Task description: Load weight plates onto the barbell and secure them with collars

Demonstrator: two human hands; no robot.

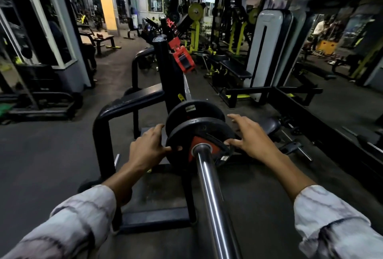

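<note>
A chrome barbell sleeve (pixel 209 186) runs from the bottom centre up to a black weight plate with a red hub (pixel 192 130) threaded on it. A second black plate (pixel 186 111) sits just behind the first on the same bar. My left hand (pixel 148 146) grips the near plate's left rim, thumb on its face and fingers over the edge. My right hand (pixel 246 136) rests on the plate's right side, thumb touching its face near the hub, fingers spread past the rim. No collar shows on the sleeve.
The bar lies on a black bench rack (pixel 132 101) with an upright post (pixel 165 67). A red rack attachment (pixel 183 59) hangs farther along it. Black benches (pixel 234 67), a white machine (pixel 265 51) and loose bars (pixel 300 148) stand on the right. A person (pixel 320 30) is far right.
</note>
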